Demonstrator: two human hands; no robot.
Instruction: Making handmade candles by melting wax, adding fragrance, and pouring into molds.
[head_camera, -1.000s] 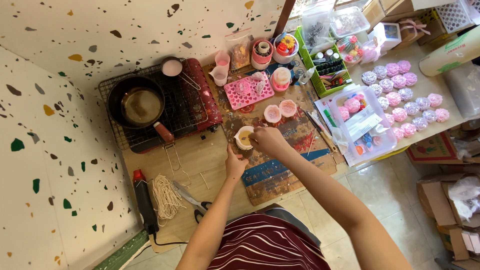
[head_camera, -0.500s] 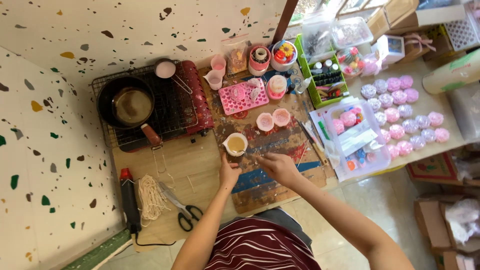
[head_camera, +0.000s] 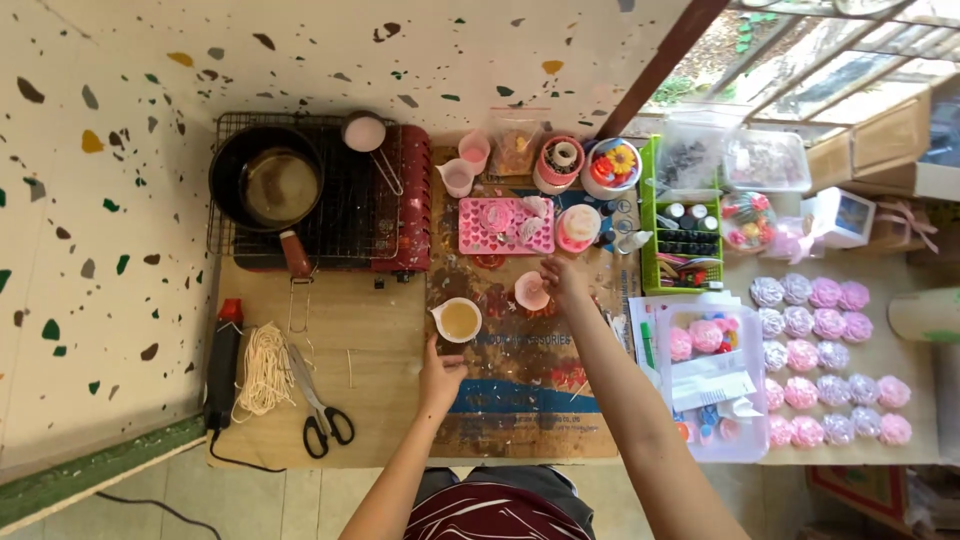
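The right hand (head_camera: 562, 275) reaches to a small pink cup (head_camera: 531, 291) just in front of the pink silicone mold (head_camera: 506, 225) — its grip seems to touch the cup's rim, though I cannot tell if it pinches. The left hand (head_camera: 440, 373) rests flat on the counter (head_camera: 330, 400), fingers spread, holding nothing, just below the small pouring cup of yellowish liquid (head_camera: 459, 320).
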